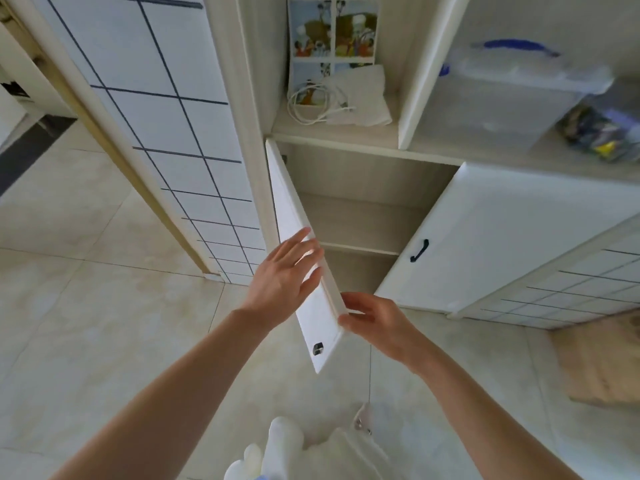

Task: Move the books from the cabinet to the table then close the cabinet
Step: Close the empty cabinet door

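At the bottom centre, the left hand (284, 278) lies flat with straight fingers on the open cabinet door (304, 271) and the right hand (372, 315) pinches its edge, so closing seems in hand; no books visible inside, next a push shut.

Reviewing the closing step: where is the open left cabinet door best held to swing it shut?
On its free edge, far from the hinges, coming from the outer face. The left cabinet door stands wide open; the left hand lies flat on that face, and the right hand pinches the edge.
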Demonstrator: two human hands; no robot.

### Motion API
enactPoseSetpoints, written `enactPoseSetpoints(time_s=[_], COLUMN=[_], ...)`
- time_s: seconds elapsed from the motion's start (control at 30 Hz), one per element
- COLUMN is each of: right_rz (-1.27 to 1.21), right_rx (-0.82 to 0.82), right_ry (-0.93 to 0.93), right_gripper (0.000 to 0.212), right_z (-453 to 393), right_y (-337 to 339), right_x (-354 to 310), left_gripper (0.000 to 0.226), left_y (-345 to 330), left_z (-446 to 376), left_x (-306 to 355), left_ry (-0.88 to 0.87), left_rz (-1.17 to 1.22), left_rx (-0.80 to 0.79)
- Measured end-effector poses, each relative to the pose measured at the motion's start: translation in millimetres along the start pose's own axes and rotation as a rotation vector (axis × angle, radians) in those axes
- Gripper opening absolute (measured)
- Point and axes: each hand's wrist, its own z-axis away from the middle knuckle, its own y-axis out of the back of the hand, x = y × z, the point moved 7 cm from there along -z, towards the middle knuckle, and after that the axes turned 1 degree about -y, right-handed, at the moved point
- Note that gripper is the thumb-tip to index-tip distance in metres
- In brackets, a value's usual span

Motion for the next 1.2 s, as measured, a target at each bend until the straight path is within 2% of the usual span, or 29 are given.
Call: enactPoseSetpoints(time_s=[0.1, 0.27, 0.4, 0.5, 0.67, 0.73, 0.83, 0.93, 1.2], right_rz=[0.08, 0.337, 0.362, 0.368, 0.584, 0.69, 0.915, 1.008, 1.212], right_rx=[0.072, 0.257, 0.403, 0.453, 0.488, 0.549, 0.69, 0.766, 0.712], right_ry=[0.134, 0.36, 0.42, 0.449, 0.582, 0.608, 0.61, 0.576, 0.374], right_gripper=[0.045, 0.04, 0.035, 0.033, 0.032, 0.032, 0.038, 0.049, 0.066], right_z=[4, 5, -4, -14, -30, -39, -53, -69, -110], right_y=[36, 98, 146, 174, 198, 209, 224, 237, 250], right_x=[-1, -5, -6, -6, -13, -13, -18, -22, -16], left_gripper=[0.021, 0.019, 0.023, 0.023, 0.02, 0.021, 0.023, 0.026, 0.018], left_y=[-21, -58, -77, -90, -103, -110, -118, -126, -142], left_z=[-25, -62, -88, -107, -133, -144, -164, -180, -218], left_x=[18, 37, 42, 41, 34, 32, 25, 17, 1], left_ry=[0.035, 0.082, 0.129, 0.12, 0.069, 0.056, 0.035, 0.043, 0.041], left_rz=[0.002, -0.074, -0.112, -0.138, -0.194, -0.183, -0.167, -0.172, -0.189], left_rx=[0.039, 0.055, 0.045, 0.068, 0.145, 0.174, 0.202, 0.192, 0.208])
